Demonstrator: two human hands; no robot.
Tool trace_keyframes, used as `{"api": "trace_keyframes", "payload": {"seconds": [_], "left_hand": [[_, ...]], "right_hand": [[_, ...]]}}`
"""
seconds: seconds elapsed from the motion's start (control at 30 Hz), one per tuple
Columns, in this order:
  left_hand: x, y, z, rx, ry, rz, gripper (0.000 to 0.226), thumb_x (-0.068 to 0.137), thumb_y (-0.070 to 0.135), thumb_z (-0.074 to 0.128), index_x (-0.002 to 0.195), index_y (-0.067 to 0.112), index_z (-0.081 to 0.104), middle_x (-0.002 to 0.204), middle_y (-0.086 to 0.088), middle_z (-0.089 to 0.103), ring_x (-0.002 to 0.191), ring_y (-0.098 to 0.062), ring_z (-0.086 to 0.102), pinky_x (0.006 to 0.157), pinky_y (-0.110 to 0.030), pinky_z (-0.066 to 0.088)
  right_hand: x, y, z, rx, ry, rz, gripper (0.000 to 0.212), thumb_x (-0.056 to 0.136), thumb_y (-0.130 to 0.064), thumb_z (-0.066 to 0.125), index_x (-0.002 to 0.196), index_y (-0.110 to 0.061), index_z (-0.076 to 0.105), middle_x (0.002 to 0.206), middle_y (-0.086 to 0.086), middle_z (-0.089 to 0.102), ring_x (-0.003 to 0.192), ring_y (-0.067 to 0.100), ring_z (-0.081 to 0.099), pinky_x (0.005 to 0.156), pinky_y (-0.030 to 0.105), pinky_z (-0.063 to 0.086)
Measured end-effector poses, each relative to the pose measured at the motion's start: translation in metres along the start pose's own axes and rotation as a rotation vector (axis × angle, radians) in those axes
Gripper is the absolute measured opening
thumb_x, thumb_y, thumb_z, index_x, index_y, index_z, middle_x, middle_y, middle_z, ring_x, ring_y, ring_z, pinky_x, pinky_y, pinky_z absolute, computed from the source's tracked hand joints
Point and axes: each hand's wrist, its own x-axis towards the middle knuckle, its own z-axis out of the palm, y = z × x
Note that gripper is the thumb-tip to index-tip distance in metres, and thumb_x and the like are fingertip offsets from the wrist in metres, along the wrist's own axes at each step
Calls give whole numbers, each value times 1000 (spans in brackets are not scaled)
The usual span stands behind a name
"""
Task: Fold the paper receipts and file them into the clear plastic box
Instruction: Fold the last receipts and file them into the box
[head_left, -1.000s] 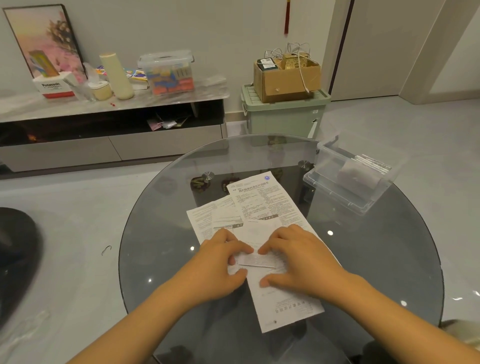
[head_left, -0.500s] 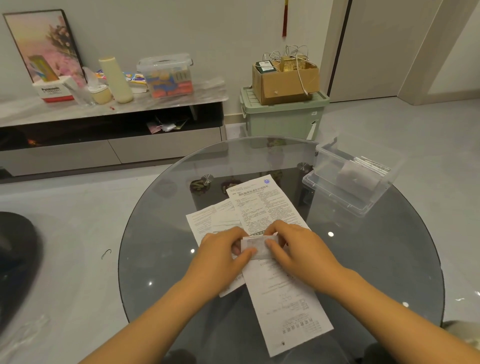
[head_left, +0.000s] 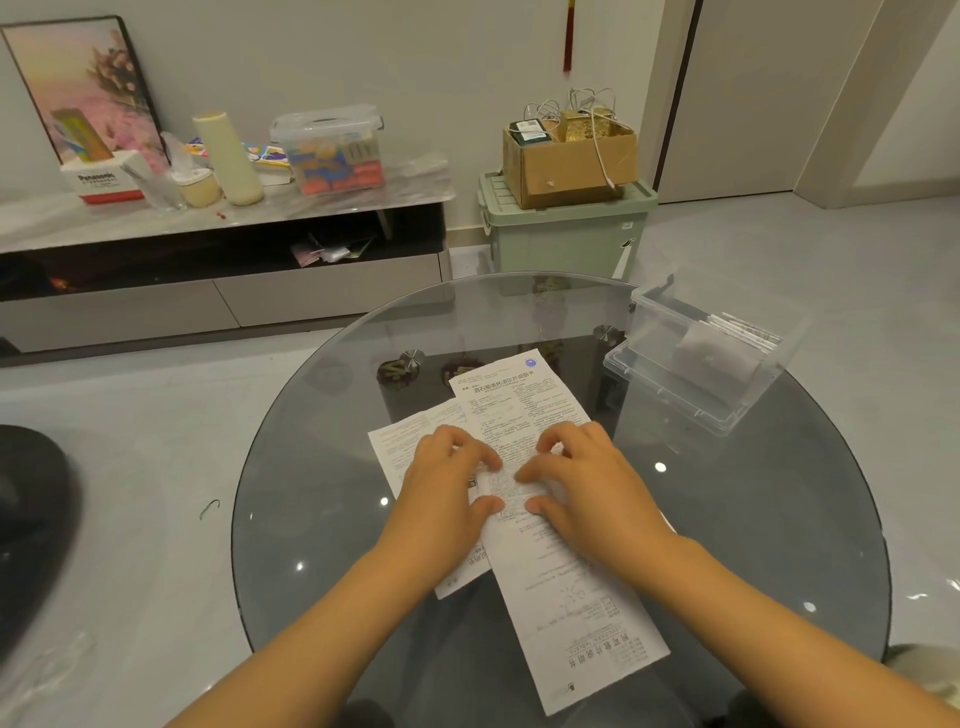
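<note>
Both hands are down on the long printed sheet (head_left: 561, 582) that lies lengthwise across the glass table (head_left: 291, 499). The left hand (head_left: 441, 493) and right hand (head_left: 592, 483) face each other at its middle, fingers curled with the tips and thumbs pressing the paper, though I cannot tell whether they pinch a fold or only flatten it. The sheet looks full length, so I'd say its folding has barely begun. A second sheet (head_left: 410, 441) lies partly under it, just beside the left hand, unfolded. The clear plastic box (head_left: 691, 410) stands open near the table's far right edge, with some folded papers (head_left: 717, 353) already inside, so part of the filing seems done.
</note>
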Motion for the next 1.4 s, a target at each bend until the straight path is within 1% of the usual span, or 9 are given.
{"api": "trace_keyframes", "payload": {"seconds": [0.07,0.2,0.37,0.57,0.7,0.83,1.0,1.23,1.4], "left_hand": [[-1,0,-1,95,-47,59,25,88,35,63,112,32,60,114,16,42,116,-9,36,99,-18,23],[-1,-2,-4,237,-112,119,44,88,52,54,129,35,52,123,17,45,119,-5,35,97,-19,13],[2,6,-10,330,-90,207,36,95,44,43,125,31,58,124,14,55,113,-8,45,97,-22,23],[7,19,-15,147,29,122,24,96,29,50,112,28,67,113,13,64,108,-8,53,92,-23,40],[16,38,-21,-55,128,43,22,93,26,56,109,26,70,113,10,68,106,-9,60,91,-25,46],[28,57,-29,-86,124,89,19,92,21,57,102,26,73,101,11,71,94,-7,63,81,-20,45],[54,88,-32,-218,102,116,12,89,20,62,91,24,73,88,8,71,86,-6,63,81,-24,49],[104,131,-17,-320,51,176,9,89,19,62,90,21,71,78,9,67,68,0,59,59,-7,42],[140,156,-3,-312,61,252,8,90,20,62,86,23,68,77,13,62,72,-2,58,66,-15,43]], "right_hand": [[1,2,0,-43,-57,-72,38,94,-42,48,130,-33,53,131,-17,47,120,8,31,101,22,26],[5,6,-4,-101,-130,-123,44,92,-48,46,134,-32,49,133,-17,50,120,8,35,102,25,25],[2,3,-3,-132,-69,-179,36,98,-40,36,123,-27,57,121,-10,61,105,10,48,90,24,36],[3,5,-15,-60,44,-99,32,98,-31,36,116,-26,62,112,-6,65,98,13,57,84,27,45],[5,8,-36,-31,172,-41,28,98,-29,42,116,-26,64,109,-8,65,98,11,54,79,23,43],[6,17,-63,19,193,15,24,96,-25,47,109,-24,67,100,-7,67,93,11,54,71,23,39],[6,39,-93,161,239,140,13,89,-20,59,98,-22,68,88,-2,69,81,16,61,73,33,51],[16,80,-131,131,345,273,6,86,-21,64,91,-18,67,78,-4,61,78,16,56,72,30,48],[21,108,-137,170,459,338,4,86,-20,62,89,-19,66,83,-2,67,81,19,61,76,37,52]]}}
